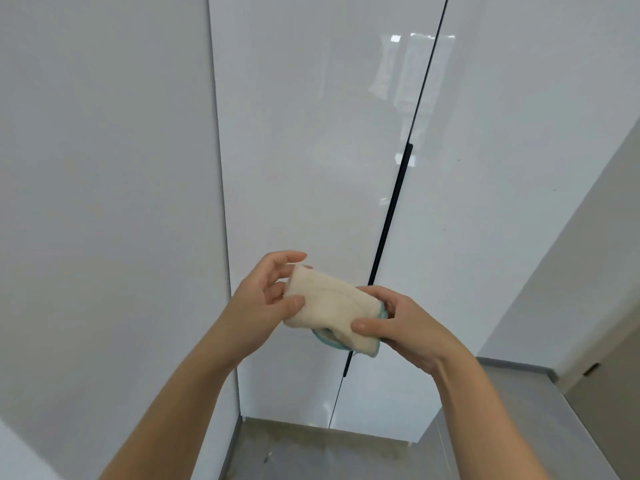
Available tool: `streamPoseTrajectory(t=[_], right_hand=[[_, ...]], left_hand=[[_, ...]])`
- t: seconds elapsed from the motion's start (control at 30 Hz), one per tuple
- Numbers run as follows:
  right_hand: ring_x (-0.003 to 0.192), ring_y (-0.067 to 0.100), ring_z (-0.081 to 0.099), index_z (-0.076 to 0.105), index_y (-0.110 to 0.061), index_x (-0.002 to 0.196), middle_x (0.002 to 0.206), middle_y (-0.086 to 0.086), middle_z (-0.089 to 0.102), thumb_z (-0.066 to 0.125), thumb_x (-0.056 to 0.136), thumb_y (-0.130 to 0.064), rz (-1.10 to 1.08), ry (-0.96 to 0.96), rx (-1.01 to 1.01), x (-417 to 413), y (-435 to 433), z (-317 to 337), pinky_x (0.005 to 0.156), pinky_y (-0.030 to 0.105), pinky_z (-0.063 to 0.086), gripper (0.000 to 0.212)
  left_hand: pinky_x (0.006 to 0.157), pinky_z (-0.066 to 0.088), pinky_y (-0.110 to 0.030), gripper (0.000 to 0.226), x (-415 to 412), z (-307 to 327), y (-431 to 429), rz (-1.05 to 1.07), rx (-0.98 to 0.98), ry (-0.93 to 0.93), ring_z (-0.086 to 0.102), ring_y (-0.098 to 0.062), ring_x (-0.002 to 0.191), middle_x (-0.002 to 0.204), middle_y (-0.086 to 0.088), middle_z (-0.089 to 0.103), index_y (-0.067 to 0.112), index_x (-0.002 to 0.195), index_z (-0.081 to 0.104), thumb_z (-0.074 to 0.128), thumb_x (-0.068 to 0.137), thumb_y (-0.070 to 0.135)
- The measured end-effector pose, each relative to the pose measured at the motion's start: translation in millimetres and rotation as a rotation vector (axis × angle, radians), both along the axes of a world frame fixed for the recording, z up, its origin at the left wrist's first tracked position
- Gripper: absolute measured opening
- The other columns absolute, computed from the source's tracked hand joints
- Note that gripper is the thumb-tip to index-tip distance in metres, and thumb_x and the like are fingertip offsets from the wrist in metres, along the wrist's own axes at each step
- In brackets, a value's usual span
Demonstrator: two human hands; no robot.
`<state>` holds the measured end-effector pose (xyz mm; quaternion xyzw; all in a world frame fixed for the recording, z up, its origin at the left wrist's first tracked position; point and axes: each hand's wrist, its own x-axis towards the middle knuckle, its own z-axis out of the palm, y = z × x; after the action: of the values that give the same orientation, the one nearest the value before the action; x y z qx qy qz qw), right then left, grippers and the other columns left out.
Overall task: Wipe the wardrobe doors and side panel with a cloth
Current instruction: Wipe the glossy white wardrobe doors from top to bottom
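Far left, a flat grey panel (104,168). Beside it, the glossy white left wardrobe door (304,133). Low in front of that door, clear of the glass, the left hand (266,296) pinching one end of a folded cream cloth (329,303) with a blue-green edge. At the other end, the right hand (398,323), fingers curled around it. Behind, a thin black handle (391,216) along the gap between the doors, then the right wardrobe door (502,168). Below, grey floor (311,455).

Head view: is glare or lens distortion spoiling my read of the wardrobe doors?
Head view: bright reflection patches sit on the glossy doors above the black handle; the wide-angle lens slants the door edges; cloth, left hand and right hand are sharp; light is soft.
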<state>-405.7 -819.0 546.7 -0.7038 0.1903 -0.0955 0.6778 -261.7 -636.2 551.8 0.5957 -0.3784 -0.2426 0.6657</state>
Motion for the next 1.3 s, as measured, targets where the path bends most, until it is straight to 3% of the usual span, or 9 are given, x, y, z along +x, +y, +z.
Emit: streamPoseTrajectory(t=[0.07,0.2,0.37,0.5,0.67,0.83,0.93,1.07,1.3], right_hand=[[0.097,0.022,0.067,0.066,-0.02,0.112,0.108,0.01,0.069,0.079,0.063,-0.013,-0.112,-0.053,-0.031,19.6,-13.1,5.8,0.084,0.035,0.055,0.051],[0.088,0.017,0.067,0.063,-0.022,0.114,0.097,0.004,0.07,0.07,0.067,-0.009,-0.263,-0.242,0.008,53.2,-29.8,17.2,0.074,0.029,0.054,0.05],[0.098,0.025,0.065,0.058,-0.005,0.121,0.111,0.014,0.066,0.067,0.077,-0.008,-0.323,-0.561,0.638,92.4,-38.7,17.9,0.078,0.034,0.056,0.045],[0.114,0.025,0.062,0.059,-0.01,0.123,0.121,0.014,0.066,0.057,0.086,-0.029,-0.251,-0.46,0.795,107.8,-46.7,13.8,0.097,0.042,0.047,0.042],[0.116,0.028,0.06,0.059,-0.01,0.123,0.121,0.013,0.065,0.059,0.091,-0.023,-0.123,-0.473,0.609,117.5,-76.5,27.7,0.101,0.045,0.047,0.034],[0.11,0.026,0.064,0.056,-0.004,0.124,0.12,0.014,0.066,0.048,0.096,-0.009,-0.21,-0.633,0.58,130.3,-105.6,48.0,0.098,0.043,0.05,0.03],[0.105,0.018,0.067,0.057,-0.008,0.124,0.114,0.007,0.07,0.045,0.1,-0.014,-0.245,-0.696,0.533,138.6,-118.4,66.4,0.09,0.035,0.054,0.027],[0.113,0.017,0.063,0.059,-0.017,0.124,0.118,0.002,0.069,0.049,0.1,-0.02,-0.28,-0.762,0.441,154.2,-137.3,114.6,0.097,0.037,0.05,0.026],[0.084,0.012,0.068,0.063,-0.023,0.108,0.096,-0.004,0.071,0.048,0.1,-0.027,-0.244,-0.9,0.263,195.3,-144.2,210.0,0.068,0.034,0.047,0.018]], left_hand=[[0.076,0.054,-0.023,0.048,23.8,4.1,-18.8,-0.018,0.069,-0.028,0.067,-0.012,0.097,0.118,-0.003,0.061,0.03,0.123,0.052,0.061,0.084,0.003],[0.071,0.055,-0.021,0.052,49.9,12.3,-52.4,-0.049,0.259,-0.17,0.067,-0.008,0.086,0.104,0.003,0.062,0.034,0.116,0.055,0.081,0.075,0.017],[0.066,0.054,-0.025,0.028,66.3,24.1,-93.9,0.025,0.223,-0.223,0.064,-0.008,0.073,0.087,0.003,0.07,0.024,0.096,0.066,0.08,0.074,0.014],[0.065,0.054,-0.022,0.027,76.9,32.2,-117.4,0.098,0.173,-0.214,0.064,-0.004,0.07,0.082,0.006,0.07,0.022,0.095,0.066,0.08,0.073,0.012],[0.061,0.051,-0.019,0.029,86.8,46.4,-138.3,0.269,0.158,-0.25,0.061,-0.002,0.068,0.082,0.009,0.068,0.023,0.093,0.065,0.082,0.071,0.016],[0.07,0.057,-0.024,0.031,85.0,64.2,-158.4,0.247,0.109,-0.191,0.071,-0.011,0.078,0.095,0.001,0.067,0.02,0.1,0.062,0.079,0.076,0.01],[0.079,0.058,-0.031,0.022,88.1,78.1,-167.2,0.182,0.074,-0.175,0.072,-0.016,0.084,0.103,-0.003,0.069,0.018,0.107,0.062,0.069,0.086,0.012],[0.086,0.056,-0.036,0.019,116.8,115.7,-165.0,0.286,0.07,-0.224,0.069,-0.015,0.092,0.103,-0.001,0.068,0.023,0.11,0.062,0.063,0.091,0.024],[0.084,0.056,-0.038,0.013,172.0,203.9,-182.3,0.519,-0.061,-0.489,0.065,-0.013,0.091,0.099,0.01,0.067,0.029,0.1,0.064,0.063,0.088,0.023]])
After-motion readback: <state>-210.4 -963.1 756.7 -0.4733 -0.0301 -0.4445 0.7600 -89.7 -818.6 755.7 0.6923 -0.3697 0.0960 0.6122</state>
